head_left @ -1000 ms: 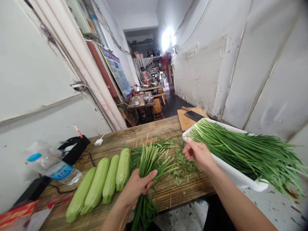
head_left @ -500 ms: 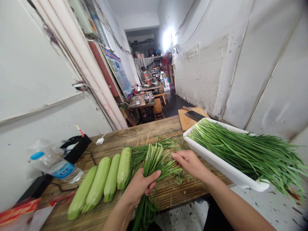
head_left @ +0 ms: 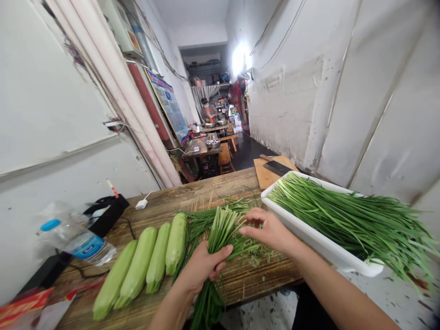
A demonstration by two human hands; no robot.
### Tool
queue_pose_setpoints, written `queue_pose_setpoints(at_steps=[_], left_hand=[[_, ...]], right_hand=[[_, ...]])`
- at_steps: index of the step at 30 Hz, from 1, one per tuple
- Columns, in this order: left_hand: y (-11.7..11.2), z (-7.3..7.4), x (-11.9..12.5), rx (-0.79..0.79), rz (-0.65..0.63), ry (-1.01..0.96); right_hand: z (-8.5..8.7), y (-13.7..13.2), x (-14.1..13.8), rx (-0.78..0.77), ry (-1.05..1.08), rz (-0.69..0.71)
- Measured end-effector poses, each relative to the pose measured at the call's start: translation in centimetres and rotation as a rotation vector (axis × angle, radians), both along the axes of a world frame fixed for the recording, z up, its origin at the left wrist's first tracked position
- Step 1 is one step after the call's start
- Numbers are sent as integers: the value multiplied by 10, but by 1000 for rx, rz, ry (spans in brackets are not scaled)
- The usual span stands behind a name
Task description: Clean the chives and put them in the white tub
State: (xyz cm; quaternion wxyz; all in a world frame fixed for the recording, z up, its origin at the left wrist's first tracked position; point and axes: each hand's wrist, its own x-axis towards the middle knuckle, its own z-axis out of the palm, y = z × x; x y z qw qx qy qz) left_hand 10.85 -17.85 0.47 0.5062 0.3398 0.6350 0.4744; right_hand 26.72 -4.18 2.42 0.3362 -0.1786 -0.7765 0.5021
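My left hand (head_left: 202,266) is closed around a bundle of green chives (head_left: 220,233) that lies over the near edge of the wooden table (head_left: 220,183). The cut ends of the bundle point away from me. My right hand (head_left: 268,229) hovers over the bundle's far end, fingers bent and pinching at the chive tips. What it pinches is too small to name. Loose chive scraps (head_left: 256,254) lie on the table under that hand.
Three pale green zucchini (head_left: 147,261) lie left of the bundle. A white tray (head_left: 309,233) full of chives stands at right. Behind it a cleaver (head_left: 277,167) rests on a cutting board. A water bottle (head_left: 77,240) lies at far left. A person works far down the corridor.
My right hand has moved left from the tray's corner to the far end of the bundle. My left hand keeps its grip on the chives.
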Motion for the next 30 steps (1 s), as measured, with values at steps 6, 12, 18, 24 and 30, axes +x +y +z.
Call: queue_pose_setpoints(at_steps=[6, 12, 18, 24, 30], left_hand=[[3, -1, 4, 38, 27, 167], [-2, -1, 7, 35, 45, -16], [-4, 2, 7, 8, 58, -85], [-6, 0, 3, -40, 69, -144], [-5, -3, 4, -36, 71, -85]], right_hand=[[-10, -11, -13, -256, 70, 99], [-16, -10, -8, -268, 97, 79], [-21, -4, 0, -451, 210, 12], [-11, 20, 4, -351, 231, -187], [-3, 8, -12, -271, -17, 145]])
